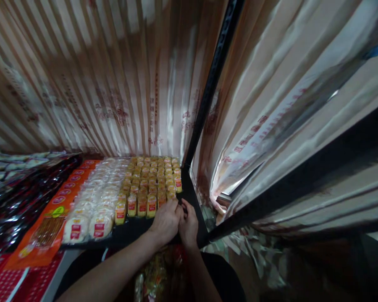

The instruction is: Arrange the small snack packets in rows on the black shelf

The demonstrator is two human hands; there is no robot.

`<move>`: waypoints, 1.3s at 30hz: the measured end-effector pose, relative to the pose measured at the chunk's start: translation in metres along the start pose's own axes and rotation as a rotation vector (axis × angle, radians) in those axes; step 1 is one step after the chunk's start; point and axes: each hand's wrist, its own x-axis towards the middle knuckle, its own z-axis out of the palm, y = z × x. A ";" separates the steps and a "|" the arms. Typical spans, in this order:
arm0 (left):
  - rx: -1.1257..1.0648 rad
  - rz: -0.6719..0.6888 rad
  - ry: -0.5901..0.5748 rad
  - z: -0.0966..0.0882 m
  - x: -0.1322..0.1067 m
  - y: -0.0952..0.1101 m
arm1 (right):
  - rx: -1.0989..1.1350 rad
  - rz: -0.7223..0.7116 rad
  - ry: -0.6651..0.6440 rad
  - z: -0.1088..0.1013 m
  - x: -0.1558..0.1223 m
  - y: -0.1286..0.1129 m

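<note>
My left hand [166, 220] and my right hand [188, 224] meet at the front right corner of a black shelf [135, 228]. Both hands have their fingers curled and pressed together beside the nearest row of small yellow snack packs [151, 182]. What the fingers pinch is hidden between the two hands. The left hand's knuckles touch the front yellow packs. The right hand sits close to the black upright post [212, 84].
Round white packs [94, 201] lie left of the yellow ones, then orange packs [55, 218] and dark packs [15, 197]. Striped printed curtains [113, 75] hang behind and to the right. More packaged goods [154, 274] sit below my arms. A black shelf edge [302, 176] slants at right.
</note>
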 end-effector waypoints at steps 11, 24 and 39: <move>-0.173 -0.151 -0.189 -0.002 -0.023 0.005 | 0.011 -0.002 -0.035 0.012 -0.007 0.000; -0.210 -0.209 -0.176 0.011 -0.027 0.001 | -0.043 -0.043 -0.135 0.014 0.006 -0.003; -0.281 -0.045 -0.078 0.034 -0.099 0.000 | 0.177 0.078 -0.058 -0.022 -0.059 -0.026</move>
